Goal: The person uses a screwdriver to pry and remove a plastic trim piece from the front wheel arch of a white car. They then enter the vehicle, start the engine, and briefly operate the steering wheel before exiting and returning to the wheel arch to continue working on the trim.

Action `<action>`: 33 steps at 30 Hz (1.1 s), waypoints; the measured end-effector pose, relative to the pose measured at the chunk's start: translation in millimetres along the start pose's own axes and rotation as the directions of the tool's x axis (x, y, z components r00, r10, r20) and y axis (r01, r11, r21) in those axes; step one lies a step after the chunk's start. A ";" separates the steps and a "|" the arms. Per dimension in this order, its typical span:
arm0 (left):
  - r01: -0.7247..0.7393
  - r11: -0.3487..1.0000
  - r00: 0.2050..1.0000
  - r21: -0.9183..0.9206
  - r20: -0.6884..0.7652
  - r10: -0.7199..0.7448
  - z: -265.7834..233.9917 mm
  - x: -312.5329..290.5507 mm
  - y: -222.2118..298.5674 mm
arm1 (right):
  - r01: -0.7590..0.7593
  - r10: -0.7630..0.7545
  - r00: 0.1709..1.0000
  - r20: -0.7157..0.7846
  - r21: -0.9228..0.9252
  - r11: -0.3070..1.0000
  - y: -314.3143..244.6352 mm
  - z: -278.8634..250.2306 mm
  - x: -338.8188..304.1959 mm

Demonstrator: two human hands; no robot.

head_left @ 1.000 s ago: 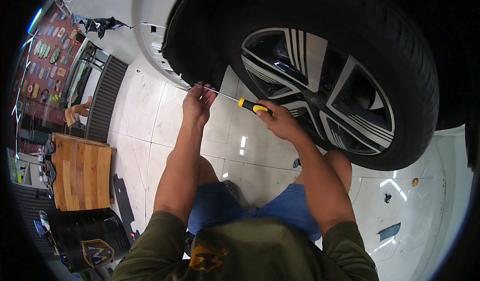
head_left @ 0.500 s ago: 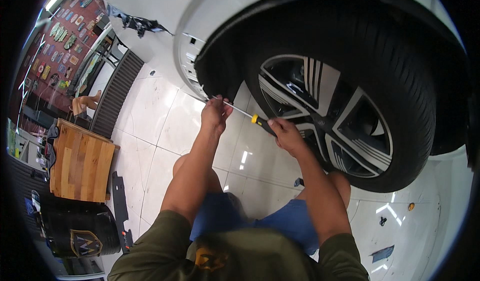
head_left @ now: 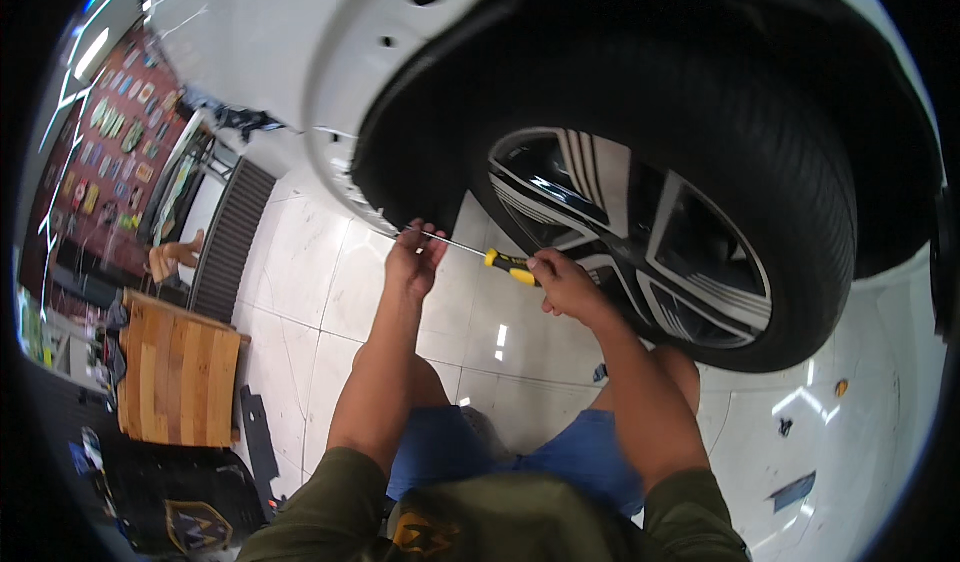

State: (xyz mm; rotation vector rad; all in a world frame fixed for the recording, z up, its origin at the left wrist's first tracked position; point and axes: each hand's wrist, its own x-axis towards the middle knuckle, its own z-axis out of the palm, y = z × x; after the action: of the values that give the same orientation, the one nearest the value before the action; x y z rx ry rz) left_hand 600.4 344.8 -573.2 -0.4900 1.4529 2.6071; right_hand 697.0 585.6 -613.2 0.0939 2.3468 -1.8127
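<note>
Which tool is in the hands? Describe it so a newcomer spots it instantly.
Start at the big black tyre under the white wheel arch. At the arch's lower front edge, both hands meet on a screwdriver. Its thin metal shaft and yellow-and-black handle are the only bright yellow there.

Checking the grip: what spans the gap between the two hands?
Head view: only the screwdriver, its thin metal shaft running from left hand to right hand.

The car (head_left: 300, 52) is white, its tire (head_left: 760, 142) black, the screwdriver (head_left: 508, 266) handle yellow and black, the shorts (head_left: 560, 457) blue.
</note>
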 end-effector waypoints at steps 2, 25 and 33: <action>-0.012 0.999 1.000 -0.038 0.007 0.012 -13.6 -0.2 0.8 | -0.366 0.322 0.899 0.297 0.108 0.924 -25.8 -16.4 -15.0; 0.049 0.930 0.998 -0.365 -0.007 -0.055 16.3 -3.6 -10.3 | -0.021 0.100 0.982 -0.161 0.433 0.901 -18.2 10.1 -18.2; 0.009 0.987 0.999 -0.161 0.042 -0.002 14.2 -8.6 -16.3 | 0.387 -0.425 0.884 -0.195 -0.206 0.899 8.0 12.9 -13.7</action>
State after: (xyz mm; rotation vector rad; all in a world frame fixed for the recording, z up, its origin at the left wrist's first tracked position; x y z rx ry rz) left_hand 609.4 365.9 -576.5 -0.4520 1.2321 2.7269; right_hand 713.0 576.0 -621.6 -0.2405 2.8497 -1.8573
